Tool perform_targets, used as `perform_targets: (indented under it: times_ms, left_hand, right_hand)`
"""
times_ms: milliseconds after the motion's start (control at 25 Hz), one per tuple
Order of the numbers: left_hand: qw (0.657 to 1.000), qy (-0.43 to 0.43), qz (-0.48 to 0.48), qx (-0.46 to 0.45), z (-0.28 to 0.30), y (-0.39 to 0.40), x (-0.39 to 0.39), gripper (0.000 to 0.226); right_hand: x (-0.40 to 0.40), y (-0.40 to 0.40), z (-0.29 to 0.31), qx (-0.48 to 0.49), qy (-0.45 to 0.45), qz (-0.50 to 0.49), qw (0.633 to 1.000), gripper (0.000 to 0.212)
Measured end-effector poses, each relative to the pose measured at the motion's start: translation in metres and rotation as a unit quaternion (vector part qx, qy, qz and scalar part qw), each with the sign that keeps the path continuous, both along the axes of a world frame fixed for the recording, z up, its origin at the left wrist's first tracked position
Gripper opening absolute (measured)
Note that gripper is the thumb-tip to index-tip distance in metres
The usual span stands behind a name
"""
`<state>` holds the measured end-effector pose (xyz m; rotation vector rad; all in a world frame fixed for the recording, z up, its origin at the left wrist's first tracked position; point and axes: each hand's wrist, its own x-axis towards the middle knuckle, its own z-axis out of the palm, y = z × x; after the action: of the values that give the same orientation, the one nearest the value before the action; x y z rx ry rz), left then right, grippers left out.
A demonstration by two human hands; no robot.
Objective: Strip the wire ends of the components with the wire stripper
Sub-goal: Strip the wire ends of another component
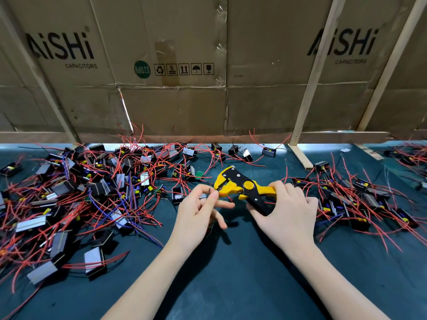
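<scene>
Over the middle of the dark teal bench (pixel 231 285), the right hand (pixel 286 211) has its grip wrapped round the handles of the yellow-and-black wire stripper (pixel 242 187), head pointing left. The left hand (pixel 201 211) pinches a thin red wire end (pixel 222 194) between thumb and fingertip and meets the stripper's mouth with it; whether the wire sits fully inside I cannot tell. A big heap of black boxy components with red and blue leads (pixel 80 192) waits toward the left edge, a smaller heap (pixel 360 197) toward the right. Risk now: a loose pinch lets the wire slide out on the squeeze, or a crooked feed nicks the strands, and those fingertips are very near the mouth.
</scene>
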<state>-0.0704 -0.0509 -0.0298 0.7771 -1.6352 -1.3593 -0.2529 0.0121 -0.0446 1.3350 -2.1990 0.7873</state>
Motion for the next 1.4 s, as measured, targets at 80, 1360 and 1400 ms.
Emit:
perform_targets:
  times_ms: [80,1360,1400]
  left_hand:
    - [0.999,0.011,0.030,-0.022,0.000,-0.002,0.003,0.016]
    - [0.981,-0.092,0.122,-0.119,0.001,0.006,0.006,0.014]
    - [0.981,-0.092,0.121,-0.118,0.001,0.006,0.006,0.014]
  right_hand:
    - [0.002,0.000,0.000,0.003,0.008,-0.001,1.000,0.055]
    - [0.009,0.003,0.005,0.042,0.074,0.017,0.996,0.053]
    - [0.009,0.003,0.005,0.042,0.075,0.018,0.996,0.053]
